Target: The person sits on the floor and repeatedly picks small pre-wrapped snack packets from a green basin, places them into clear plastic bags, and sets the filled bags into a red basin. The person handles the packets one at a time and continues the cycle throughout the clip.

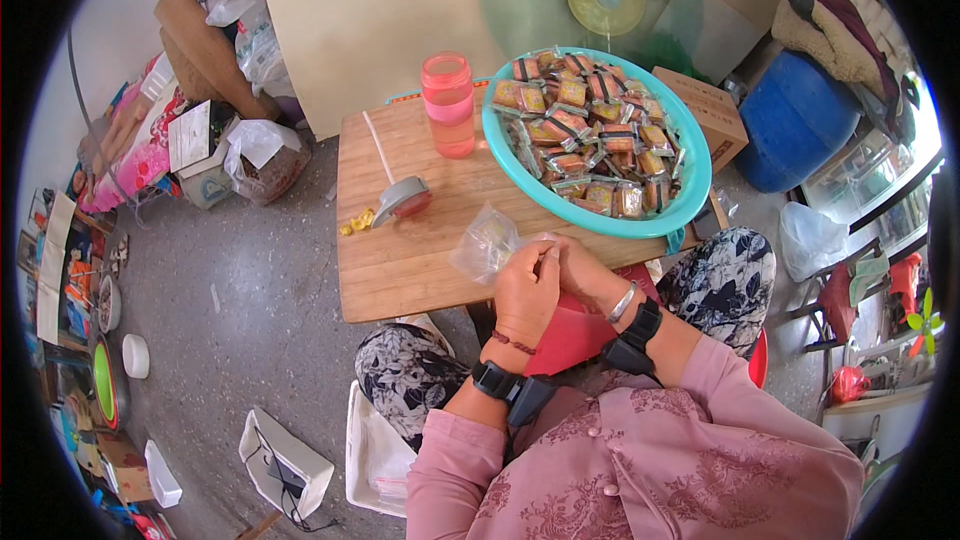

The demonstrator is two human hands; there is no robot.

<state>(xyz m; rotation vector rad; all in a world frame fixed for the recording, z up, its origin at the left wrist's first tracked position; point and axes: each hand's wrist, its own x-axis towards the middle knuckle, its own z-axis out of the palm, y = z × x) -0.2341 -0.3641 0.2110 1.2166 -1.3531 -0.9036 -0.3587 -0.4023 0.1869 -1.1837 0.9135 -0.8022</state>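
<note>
At the near edge of a wooden table (400, 275), a person in a pink top (640, 440) brings the left hand (527, 285) and right hand (585, 275) together at a clear plastic bag (486, 244), which spreads left of the fingers, just beside a turquoise basin (620, 226) heaped with wrapped snacks (595, 145). The fingers of both hands are curled inward, tips meeting and apparently pinching the bag's near edge; how much film each one holds is hidden. Handling this thin, crumpled plastic well likely calls for a light touch: thumb and forefinger rubbing the layers apart, each hand keeping one layer, with a gentle outward pull rather than a jerk that could tear it. Working low over the wood would seem sensible, sleeves and elbows clear of the basin's rim, with the pink bottle (448, 110) standing well beyond reach of a slip.
</note>
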